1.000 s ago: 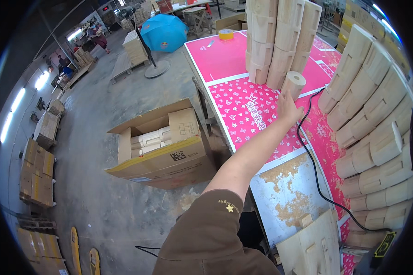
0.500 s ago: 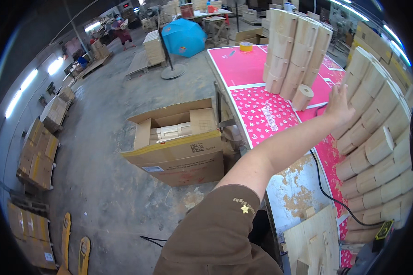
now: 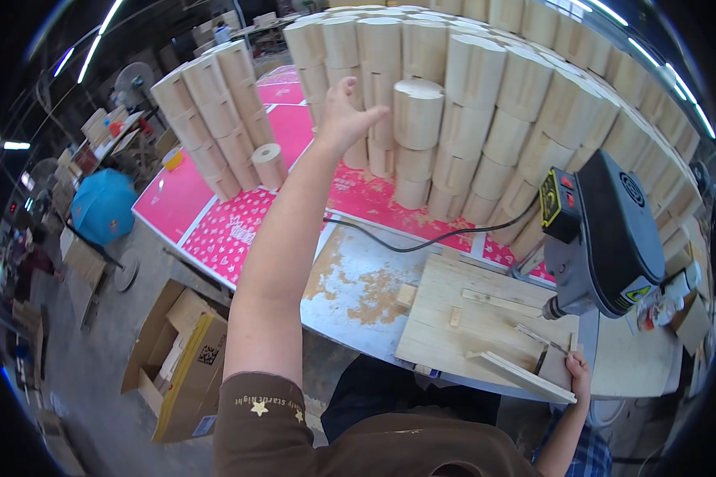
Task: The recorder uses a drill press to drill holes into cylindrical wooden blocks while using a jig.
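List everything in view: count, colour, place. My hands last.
Stacked wooden pieces: many, pale, on table
Lone wooden cylinder: one, pale, beside left stacks
Sheets: several, pink, on table
Drill press: one, black and grey, right
Wooden board: one, pale, beneath drill
Cable: one, black, across table
Cardboard box: one, brown, left floor
Umbrella: one, blue, far left
Tape roll: one, yellow, table's left
Fan: one, grey, background
Other background: blurred, uncounted
Left hand: one, bare, raised before stacks
Right hand: one, bare, at board's edge

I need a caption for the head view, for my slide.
Open left hand before stacked wooden blocks; right hand at the board near the drill.
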Available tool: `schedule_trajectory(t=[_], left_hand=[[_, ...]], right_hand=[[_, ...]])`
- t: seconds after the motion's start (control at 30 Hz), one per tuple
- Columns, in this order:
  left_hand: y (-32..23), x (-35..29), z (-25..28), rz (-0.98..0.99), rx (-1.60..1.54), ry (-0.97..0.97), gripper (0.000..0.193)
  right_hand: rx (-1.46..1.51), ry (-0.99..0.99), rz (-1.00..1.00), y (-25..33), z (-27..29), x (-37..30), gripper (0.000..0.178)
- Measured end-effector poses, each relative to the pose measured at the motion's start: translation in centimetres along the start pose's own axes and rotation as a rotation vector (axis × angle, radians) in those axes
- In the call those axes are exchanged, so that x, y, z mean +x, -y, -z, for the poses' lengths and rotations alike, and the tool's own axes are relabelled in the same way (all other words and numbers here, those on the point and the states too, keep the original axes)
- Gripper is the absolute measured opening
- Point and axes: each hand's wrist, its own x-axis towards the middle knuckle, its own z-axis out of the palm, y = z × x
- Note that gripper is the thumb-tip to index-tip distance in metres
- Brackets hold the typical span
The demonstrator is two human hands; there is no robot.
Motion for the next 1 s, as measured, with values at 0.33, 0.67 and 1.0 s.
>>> schedule_trajectory(t=[0.33,0.67,1.0], left_hand=[[-0.7,-1.8,-10.6,0.093,-0.238,0.002,0.099],[-3.8,-14.6,-2.2,0.011,-0.372,0.065,0.082],[-13.3,-24.5,0.7,-0.474,0.301,0.829,0.071]], right_hand=[[0.053,-0.112,-0.026,0.5,-1.8,-0.7,0.017],[0.184,0.015,0.020,1.7,-3.6,-3.0,0.033],[-0.194,0.127,0.449,7.6,-5.6,-4.9,0.026]])
